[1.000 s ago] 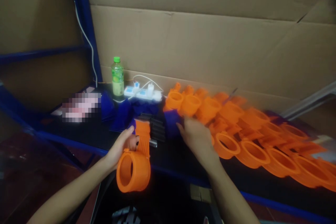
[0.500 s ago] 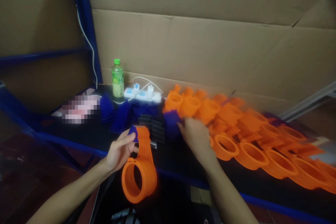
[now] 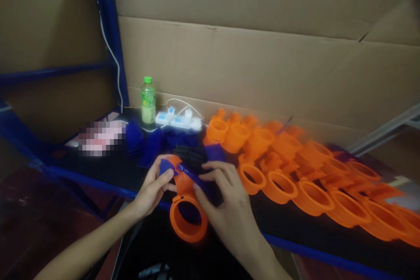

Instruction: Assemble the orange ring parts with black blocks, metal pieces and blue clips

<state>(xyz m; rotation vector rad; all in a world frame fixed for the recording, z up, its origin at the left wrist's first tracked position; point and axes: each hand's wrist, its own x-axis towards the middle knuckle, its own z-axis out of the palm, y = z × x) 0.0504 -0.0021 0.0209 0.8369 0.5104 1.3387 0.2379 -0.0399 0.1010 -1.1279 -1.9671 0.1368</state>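
Got my left hand (image 3: 151,189) curled tight round the handle of the orange ring (image 3: 188,224). My right hand (image 3: 228,203), just right of the ring, pinches a blue strip (image 3: 190,176) against it.

Brown cardboard sheets (image 3: 249,65) wall in the dim space behind a dark, blue-edged counter (image 3: 108,170), beside a blue metal upright (image 3: 110,30), above a reddish-brown floor (image 3: 39,210)
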